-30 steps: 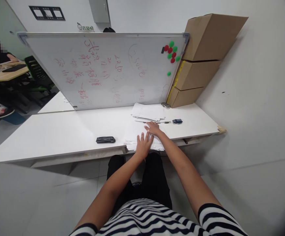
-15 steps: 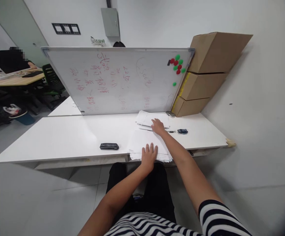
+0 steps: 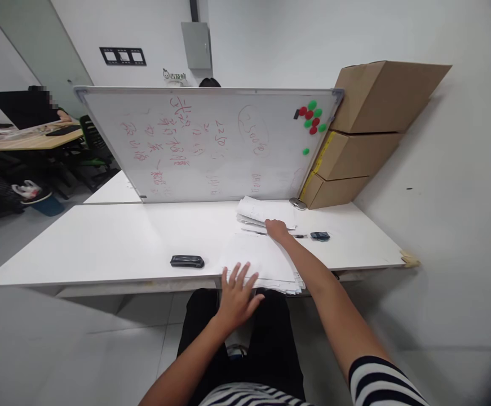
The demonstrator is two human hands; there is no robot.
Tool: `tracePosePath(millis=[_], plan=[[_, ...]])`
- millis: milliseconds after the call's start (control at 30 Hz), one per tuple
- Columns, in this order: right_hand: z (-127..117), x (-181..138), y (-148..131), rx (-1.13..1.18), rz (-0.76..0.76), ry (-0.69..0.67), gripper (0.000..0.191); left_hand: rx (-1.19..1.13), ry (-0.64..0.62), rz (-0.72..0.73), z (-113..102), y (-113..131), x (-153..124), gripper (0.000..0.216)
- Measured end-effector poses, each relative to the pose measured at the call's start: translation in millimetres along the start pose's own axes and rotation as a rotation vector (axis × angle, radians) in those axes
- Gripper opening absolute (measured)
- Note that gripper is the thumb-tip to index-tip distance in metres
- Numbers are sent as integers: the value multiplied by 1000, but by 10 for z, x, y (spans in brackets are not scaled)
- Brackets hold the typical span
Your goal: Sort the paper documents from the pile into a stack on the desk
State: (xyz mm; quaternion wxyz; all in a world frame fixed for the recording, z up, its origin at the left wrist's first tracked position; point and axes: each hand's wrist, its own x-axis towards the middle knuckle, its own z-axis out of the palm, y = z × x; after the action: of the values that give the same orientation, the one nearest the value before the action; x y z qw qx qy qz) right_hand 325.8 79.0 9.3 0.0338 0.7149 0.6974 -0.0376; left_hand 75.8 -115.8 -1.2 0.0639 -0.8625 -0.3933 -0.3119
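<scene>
My right hand (image 3: 277, 230) is closed on the near edge of the far stack of papers (image 3: 262, 210), whose sheets bend up a little there. My left hand (image 3: 235, 299) has its fingers spread at the front edge of the near stack of papers (image 3: 257, 256); the fingertips overlap its lower left corner, and I cannot tell if they touch. The near stack's sheets fan unevenly over the desk's front edge. Between the stacks lies a thin pen (image 3: 300, 236), partly hidden by my right hand. A black stapler (image 3: 187, 261) rests left of the near stack.
A whiteboard (image 3: 211, 146) with red writing and round magnets stands along the back of the white desk (image 3: 114, 242). Three cardboard boxes (image 3: 367, 107) are piled at the right. A small dark blue packet (image 3: 320, 236) and a silvery oval object (image 3: 297, 204) lie nearby.
My left hand has come off the middle of the near stack, moving left and towards me with fingers spreading. My right hand has curled around the far stack's near edge.
</scene>
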Motion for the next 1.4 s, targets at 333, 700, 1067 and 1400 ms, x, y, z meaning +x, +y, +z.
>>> tracePosePath(millis=[333, 700, 1067, 1400], plan=[[-109, 1, 23, 40, 35, 30, 37, 150, 183, -1071, -217, -1945, 113, 41], [-120, 57, -16, 45, 45, 21, 31, 89, 120, -1166, -77, -2160, -1, 51], [-74, 82, -58, 9, 37, 12, 34, 92, 115, -1166, -89, -2147, 14, 51], [-38, 116, -120, -18, 53, -8, 32, 88, 119, -1160, -73, -2158, 2, 51]])
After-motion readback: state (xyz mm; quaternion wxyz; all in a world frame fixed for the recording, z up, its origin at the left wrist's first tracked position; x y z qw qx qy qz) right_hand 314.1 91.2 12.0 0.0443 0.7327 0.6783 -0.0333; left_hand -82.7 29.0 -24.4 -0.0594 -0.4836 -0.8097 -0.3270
